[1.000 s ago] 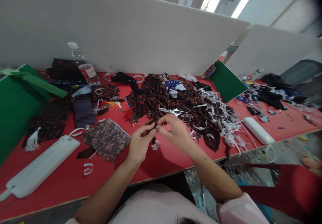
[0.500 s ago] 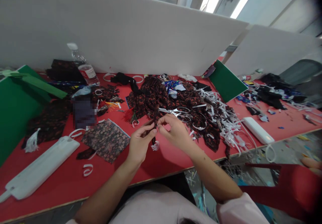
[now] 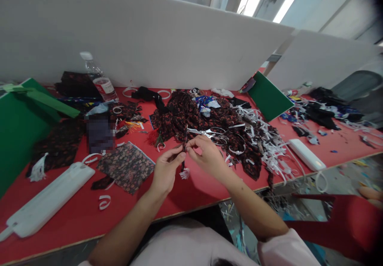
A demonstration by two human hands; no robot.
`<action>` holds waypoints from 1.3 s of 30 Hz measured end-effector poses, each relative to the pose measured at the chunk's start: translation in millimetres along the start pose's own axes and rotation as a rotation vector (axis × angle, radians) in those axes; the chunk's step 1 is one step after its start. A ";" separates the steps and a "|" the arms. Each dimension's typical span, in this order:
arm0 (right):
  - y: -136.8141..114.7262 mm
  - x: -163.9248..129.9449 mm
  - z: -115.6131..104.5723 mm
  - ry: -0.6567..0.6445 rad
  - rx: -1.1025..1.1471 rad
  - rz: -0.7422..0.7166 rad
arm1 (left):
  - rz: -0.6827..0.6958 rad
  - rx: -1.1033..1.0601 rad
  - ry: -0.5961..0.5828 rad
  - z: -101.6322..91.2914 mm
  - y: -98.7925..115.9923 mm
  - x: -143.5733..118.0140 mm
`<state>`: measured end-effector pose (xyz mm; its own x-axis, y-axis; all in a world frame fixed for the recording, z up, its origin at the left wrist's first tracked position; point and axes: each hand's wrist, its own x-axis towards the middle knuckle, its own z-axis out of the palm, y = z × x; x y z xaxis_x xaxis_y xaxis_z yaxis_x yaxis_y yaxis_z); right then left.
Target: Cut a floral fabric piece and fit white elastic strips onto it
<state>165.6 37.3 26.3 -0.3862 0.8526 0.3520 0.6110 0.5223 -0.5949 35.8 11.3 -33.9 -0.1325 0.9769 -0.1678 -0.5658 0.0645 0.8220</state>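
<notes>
A narrow strip of dark flowered cloth stands between my hands over the front of the red table, with a white fringed tuft at its lower end. My left hand pinches it between thumb and fingers. From the other side, the fingertips of my right hand are closed on the strip at about the same height. Just beyond my right knuckles are silver scissors, blades pointing left and slightly parted. Behind them spreads a heap of dark flowered cloth.
A flowered cloth square and a long white case-like object lie left. White strips tangle at right. Green boards flank the work area. A plastic bottle leans at the back near a white partition.
The strip between my fingers has become narrower and hangs straighter, and more of its lower part shows below my left thumb. Both hands stay nearly in place.
</notes>
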 end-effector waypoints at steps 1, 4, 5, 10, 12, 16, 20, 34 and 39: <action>0.0 0.1 0.0 0.002 0.009 0.002 | 0.004 0.005 -0.001 -0.1 -0.7 0.1; 0.5 0.7 0.0 0.010 0.049 0.020 | 0.043 0.037 -0.021 -1.0 -3.3 0.5; 0.9 0.9 -0.1 0.013 0.062 0.030 | 0.067 0.067 -0.030 -1.5 -4.0 0.5; 0.4 2.9 -2.2 -0.023 0.156 0.137 | 0.341 0.445 -0.035 -5.2 -4.3 -2.6; -1.6 3.8 -3.2 -0.056 0.205 0.215 | 0.454 0.582 -0.032 -6.3 -3.2 -5.3; -5.7 4.9 -2.9 -0.053 0.271 0.317 | 0.581 0.703 -0.004 -6.5 0.4 -8.8; -6.8 4.7 -1.7 -0.061 0.295 0.293 | 0.417 0.507 0.014 -4.1 4.1 -4.0; -6.8 5.0 6.4 0.075 -0.209 0.008 | -0.053 -0.107 -0.068 -2.8 0.1 4.7; -6.7 7.7 4.6 0.031 -0.244 -0.007 | -0.047 -0.116 -0.033 -1.0 0.6 4.0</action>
<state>155.3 40.3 29.7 -0.3715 0.8471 0.3799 0.7586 0.5129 -0.4019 34.1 15.0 -34.6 -0.0777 0.9797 -0.1846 -0.6615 0.0879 0.7448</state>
